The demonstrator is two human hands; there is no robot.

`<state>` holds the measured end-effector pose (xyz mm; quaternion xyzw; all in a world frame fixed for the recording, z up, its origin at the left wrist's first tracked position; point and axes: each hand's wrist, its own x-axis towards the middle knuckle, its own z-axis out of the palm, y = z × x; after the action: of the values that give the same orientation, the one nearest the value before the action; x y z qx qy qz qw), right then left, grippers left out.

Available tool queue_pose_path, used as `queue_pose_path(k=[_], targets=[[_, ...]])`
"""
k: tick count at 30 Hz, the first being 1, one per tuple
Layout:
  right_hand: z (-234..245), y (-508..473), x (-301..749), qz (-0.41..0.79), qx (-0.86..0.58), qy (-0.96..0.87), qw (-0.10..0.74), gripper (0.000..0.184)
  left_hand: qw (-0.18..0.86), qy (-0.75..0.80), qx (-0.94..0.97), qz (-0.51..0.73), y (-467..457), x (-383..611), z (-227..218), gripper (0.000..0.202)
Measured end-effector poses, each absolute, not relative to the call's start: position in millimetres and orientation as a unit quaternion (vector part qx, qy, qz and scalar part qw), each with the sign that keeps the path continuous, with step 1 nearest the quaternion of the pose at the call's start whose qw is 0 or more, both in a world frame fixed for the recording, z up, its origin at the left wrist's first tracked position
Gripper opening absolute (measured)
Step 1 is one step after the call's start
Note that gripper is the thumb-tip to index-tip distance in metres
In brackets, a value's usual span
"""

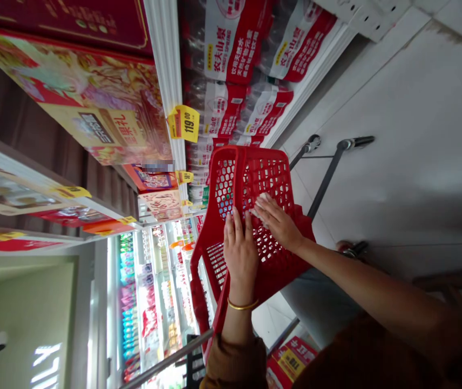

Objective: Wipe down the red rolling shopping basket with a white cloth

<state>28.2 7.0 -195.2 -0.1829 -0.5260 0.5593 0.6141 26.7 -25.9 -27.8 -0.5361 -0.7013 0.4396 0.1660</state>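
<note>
The view is turned sideways, with the floor at the right. A red plastic shopping basket with a perforated wall stands in the middle. My left hand, with a gold bangle on its wrist, lies flat against the basket's wall near the rim, fingers stretched out. My right hand rests on the basket's outer side and presses a small white cloth under its fingertips.
Shrink-wrapped packs of bottled water with red labels are stacked by the basket. Yellow price tags hang on shelf edges beside gift boxes. A grey metal handle frame sticks out over the pale tiled floor. Lit drink shelves run behind.
</note>
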Motion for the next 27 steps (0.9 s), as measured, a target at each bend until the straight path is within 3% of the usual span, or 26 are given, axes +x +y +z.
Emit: queue_pose_path(k=[13, 16, 20, 27], targets=[[-216, -29, 50, 0.579, -0.116, -0.55, 0.59, 0.045, 0.103, -0.623, -0.59, 0.503, -4, 12, -10, 0.054], [-222, -8, 44, 0.6, -0.168, -0.505, 0.597, 0.046, 0.091, -0.618, -0.598, 0.502, 4, 5, -12, 0.053], [-220, 36, 29, 0.603, -0.279, -0.456, 0.592, 0.034, 0.078, -0.621, -0.604, 0.493, 6, -2, -14, 0.053], [-216, 60, 0, 0.611, -0.241, -0.488, 0.575, 0.059, 0.059, -0.609, -0.613, 0.501, 2, -5, -13, 0.052]])
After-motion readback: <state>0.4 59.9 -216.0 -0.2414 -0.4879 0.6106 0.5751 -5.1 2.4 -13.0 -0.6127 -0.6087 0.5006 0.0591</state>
